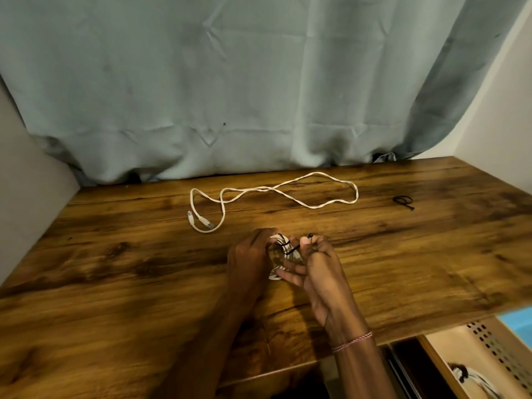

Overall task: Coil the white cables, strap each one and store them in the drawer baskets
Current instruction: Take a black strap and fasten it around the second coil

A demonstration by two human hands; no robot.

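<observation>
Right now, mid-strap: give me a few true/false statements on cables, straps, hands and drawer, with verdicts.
1. The left hand grips the coiled cable. True.
2. The right hand holds nothing. False: it pinches the black strap wrapped at the coil.
3. The loose cable on the table is already coiled. False: it lies spread out in open loops.
4. A spare strap lies on the table's right side. True.
5. The drawer basket holds nothing. False: a stored coil with a dark strap lies in it.
</observation>
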